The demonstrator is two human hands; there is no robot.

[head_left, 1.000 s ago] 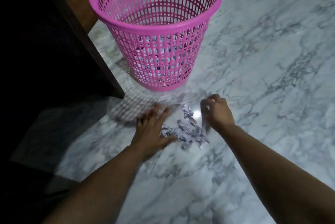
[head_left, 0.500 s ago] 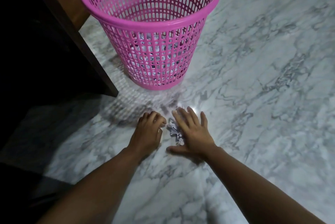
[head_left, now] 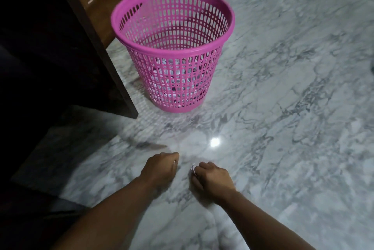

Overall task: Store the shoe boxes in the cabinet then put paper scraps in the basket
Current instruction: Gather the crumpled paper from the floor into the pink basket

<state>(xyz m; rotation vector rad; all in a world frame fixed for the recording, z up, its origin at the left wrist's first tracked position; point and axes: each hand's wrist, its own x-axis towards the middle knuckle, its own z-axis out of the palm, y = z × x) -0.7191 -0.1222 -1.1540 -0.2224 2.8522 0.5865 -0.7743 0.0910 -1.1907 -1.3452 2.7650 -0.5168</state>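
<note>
Gathering done: our left hand (head_left: 162, 166) and right hand (head_left: 212, 178) have curled into fists around paper scraps (head_left: 193, 168) from the now-bare marble floor (head_left: 283, 108); the pink basket (head_left: 202, 51) awaits.

A grey-veined white marble floor (head_left: 283, 108) reflects a bright light spot (head_left: 215, 142).

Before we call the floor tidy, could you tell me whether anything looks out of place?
Nothing looks spilled or damaged. The pink basket stands upright with paper inside. The one stray thing is a paper scrap peeking from the closed right hand, not yet binned.
</note>
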